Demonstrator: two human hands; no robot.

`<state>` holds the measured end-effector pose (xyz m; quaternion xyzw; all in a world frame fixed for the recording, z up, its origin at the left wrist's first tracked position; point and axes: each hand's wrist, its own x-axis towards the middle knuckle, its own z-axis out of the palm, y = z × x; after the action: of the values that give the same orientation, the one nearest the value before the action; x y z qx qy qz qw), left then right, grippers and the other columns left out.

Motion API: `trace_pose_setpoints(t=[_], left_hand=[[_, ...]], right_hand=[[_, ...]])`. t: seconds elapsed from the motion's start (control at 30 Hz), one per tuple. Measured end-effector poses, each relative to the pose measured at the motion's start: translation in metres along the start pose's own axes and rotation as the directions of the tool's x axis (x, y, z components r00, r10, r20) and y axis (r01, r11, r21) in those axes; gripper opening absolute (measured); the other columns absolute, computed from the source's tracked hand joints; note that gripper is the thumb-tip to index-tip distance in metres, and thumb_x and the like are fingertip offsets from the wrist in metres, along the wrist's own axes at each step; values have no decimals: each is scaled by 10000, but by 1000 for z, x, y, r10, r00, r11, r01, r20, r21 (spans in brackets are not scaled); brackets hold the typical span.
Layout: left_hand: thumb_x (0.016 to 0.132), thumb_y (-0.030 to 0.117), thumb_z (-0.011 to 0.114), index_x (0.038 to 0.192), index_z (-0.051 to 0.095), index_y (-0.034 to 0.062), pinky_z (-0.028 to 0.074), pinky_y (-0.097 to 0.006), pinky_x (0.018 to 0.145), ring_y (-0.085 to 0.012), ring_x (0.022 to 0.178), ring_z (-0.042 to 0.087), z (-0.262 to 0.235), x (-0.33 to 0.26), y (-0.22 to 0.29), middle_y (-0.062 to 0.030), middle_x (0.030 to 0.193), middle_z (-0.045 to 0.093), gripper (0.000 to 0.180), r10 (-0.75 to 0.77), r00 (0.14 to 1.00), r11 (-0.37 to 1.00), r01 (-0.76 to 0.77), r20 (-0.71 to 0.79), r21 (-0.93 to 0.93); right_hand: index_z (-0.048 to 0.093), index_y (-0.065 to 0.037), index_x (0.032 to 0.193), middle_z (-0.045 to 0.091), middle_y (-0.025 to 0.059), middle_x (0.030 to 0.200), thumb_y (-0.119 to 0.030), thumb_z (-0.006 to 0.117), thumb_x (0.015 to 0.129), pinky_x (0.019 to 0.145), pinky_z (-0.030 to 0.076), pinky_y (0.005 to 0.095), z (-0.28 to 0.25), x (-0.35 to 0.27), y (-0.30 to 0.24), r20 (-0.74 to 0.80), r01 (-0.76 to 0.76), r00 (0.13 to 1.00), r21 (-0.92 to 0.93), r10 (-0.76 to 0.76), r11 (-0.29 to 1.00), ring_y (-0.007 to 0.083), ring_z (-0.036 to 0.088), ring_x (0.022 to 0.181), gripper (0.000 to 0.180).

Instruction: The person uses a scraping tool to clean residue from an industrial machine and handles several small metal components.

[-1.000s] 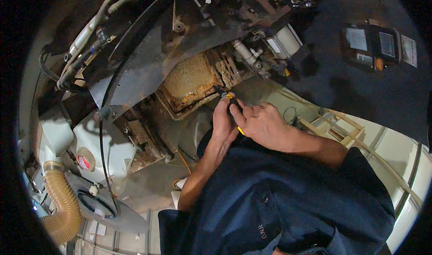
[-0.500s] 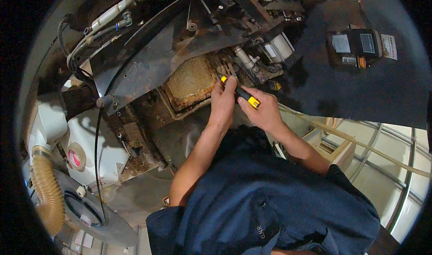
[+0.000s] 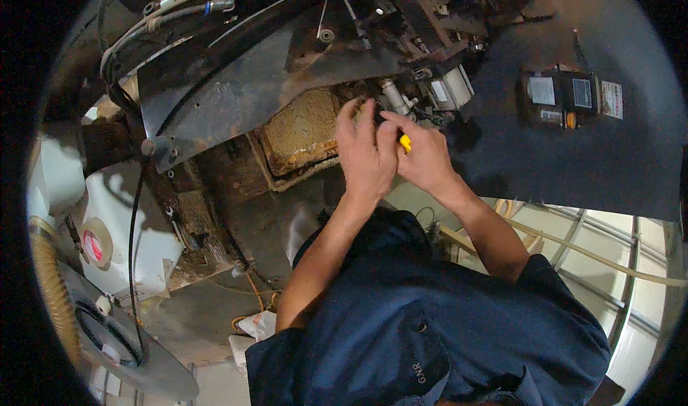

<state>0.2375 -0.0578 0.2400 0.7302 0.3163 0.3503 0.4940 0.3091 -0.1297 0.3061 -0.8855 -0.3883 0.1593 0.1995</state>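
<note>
Both my hands reach up to the underside of a rusty machine. My right hand is closed around a black and yellow handled tool, only a bit of which shows between the fingers. My left hand lies against the right one, fingers extended upward, touching the tool's front end near a small metal cylinder fitting. A rusty square plate sits just left of my left hand. The tool's tip is hidden behind my fingers.
A dark curved metal panel spans the upper left, with hoses above it. A white plastic tank and a corrugated yellow hose are at left. A black panel with labelled devices is at right.
My hands and the tool have shifted slightly higher toward the fitting, and my left hand now covers most of the tool. The view has tilted a little.
</note>
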Motion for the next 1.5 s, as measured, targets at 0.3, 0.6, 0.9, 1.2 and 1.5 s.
trace_pose_setpoints(t=[0.3,0.6,0.9,1.2,1.5], left_hand=[[827,171,467,716,537,66,381,-384,657,-310,674,544,24,36,-34,-88,685,574,168,238,962,898,-166,131,-408],[942,234,375,720,601,14,429,-372,646,-274,670,552,20,30,-26,-121,700,616,386,4,976,877,102,219,-469],[897,170,397,689,543,44,380,-390,634,-312,628,539,21,2,-22,-101,661,582,284,3,993,865,55,114,-500],[937,208,376,646,559,12,390,-386,647,-307,619,537,17,1,-18,-107,632,587,396,-124,981,809,188,150,-557],[983,247,373,697,621,-9,419,-357,640,-230,636,537,8,-18,-21,-104,650,599,457,-95,971,795,206,218,-570]], right_hand=[[614,-24,1000,620,222,699,-175,623,743,629,496,496,4,5,-1,25,47,999,-166,-44,985,415,618,675,298],[585,-21,1071,629,233,721,-210,615,765,669,497,521,1,5,-3,168,41,986,-248,1,968,428,617,697,360],[574,-31,994,618,222,685,-191,610,769,641,488,525,-7,-11,-10,285,62,959,-235,8,970,417,616,662,278],[557,-28,997,624,211,676,-211,606,776,632,491,530,-9,-13,-14,301,102,954,-317,-2,943,415,619,655,291],[557,-10,1019,625,231,698,-202,615,767,634,486,537,-5,-34,-14,349,89,937,-303,24,949,420,615,654,321]])
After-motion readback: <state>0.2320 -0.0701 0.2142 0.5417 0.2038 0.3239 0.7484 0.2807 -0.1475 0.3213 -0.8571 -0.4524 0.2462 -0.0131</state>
